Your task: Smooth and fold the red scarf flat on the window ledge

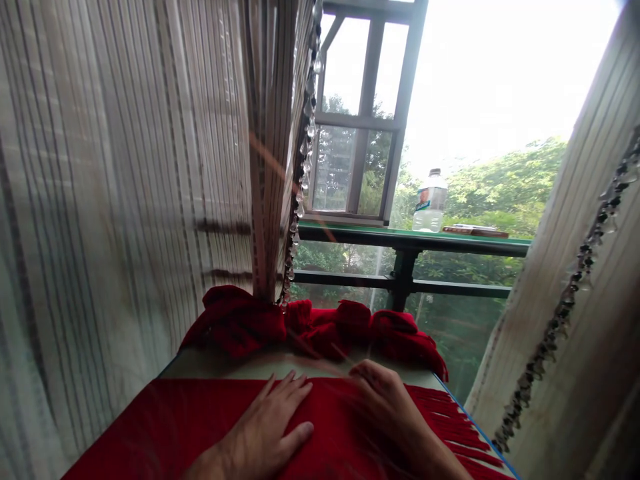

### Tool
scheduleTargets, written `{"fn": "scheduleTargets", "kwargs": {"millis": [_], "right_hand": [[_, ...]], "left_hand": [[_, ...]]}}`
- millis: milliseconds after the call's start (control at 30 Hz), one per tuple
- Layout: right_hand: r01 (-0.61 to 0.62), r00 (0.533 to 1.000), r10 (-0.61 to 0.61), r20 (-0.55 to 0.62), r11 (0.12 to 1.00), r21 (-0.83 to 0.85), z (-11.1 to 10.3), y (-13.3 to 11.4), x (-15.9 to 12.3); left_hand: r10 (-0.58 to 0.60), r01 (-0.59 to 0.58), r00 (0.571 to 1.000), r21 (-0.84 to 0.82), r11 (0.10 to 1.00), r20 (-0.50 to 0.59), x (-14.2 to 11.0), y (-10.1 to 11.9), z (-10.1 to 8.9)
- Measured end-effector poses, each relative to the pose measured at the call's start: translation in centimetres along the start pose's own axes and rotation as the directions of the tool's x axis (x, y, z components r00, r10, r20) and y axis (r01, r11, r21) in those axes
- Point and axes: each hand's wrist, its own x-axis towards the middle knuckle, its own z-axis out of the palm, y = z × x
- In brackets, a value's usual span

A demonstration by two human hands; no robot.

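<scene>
A red fringed cloth [200, 420] lies flat across a small table [225, 365] by a window, with its far part bunched up [320, 327] at the table's back edge. My left hand [270, 420] rests flat on the cloth, fingers stretched out and together, thumb apart. Just to its right, my right hand [390, 407] lies on the cloth, smeared by motion, with its fingers curled down towards the fabric; whether it grips the cloth is unclear. The fringe [450, 427] hangs off the table's right side.
Striped sheer curtains [125, 200] with beaded trim [303, 167] hang at left, and another curtain [575, 300] at right. Beyond the table are a green ledge [400, 237] with a plastic water bottle [430, 200] and a flat reddish object [475, 231], an open window frame and trees.
</scene>
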Motion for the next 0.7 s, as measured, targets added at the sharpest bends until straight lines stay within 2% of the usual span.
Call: {"fn": "scheduleTargets", "kwargs": {"millis": [167, 367, 533, 700], "right_hand": [[-0.004, 1.000, 0.004, 0.020, 1.000, -0.019, -0.1, 0.0, 0.2], [0.006, 0.999, -0.005, 0.040, 1.000, -0.024, 0.0, 0.0, 0.3], [0.015, 0.999, -0.014, 0.047, 1.000, -0.024, 0.1, 0.2, 0.2], [0.023, 0.999, -0.023, 0.050, 1.000, -0.012, 0.2, 0.4, 0.2]], "left_hand": [[0.047, -0.047, 0.998, 0.002, 0.999, -0.037, 0.2, -0.9, 0.5], [0.039, -0.039, 0.999, 0.007, 0.999, 0.018, 0.1, -0.6, 0.4], [0.067, -0.068, 0.997, -0.019, 0.998, -0.027, 0.2, -0.9, 1.0], [0.044, -0.044, 0.999, -0.015, 0.999, -0.013, -0.4, 0.6, -0.4]]}}
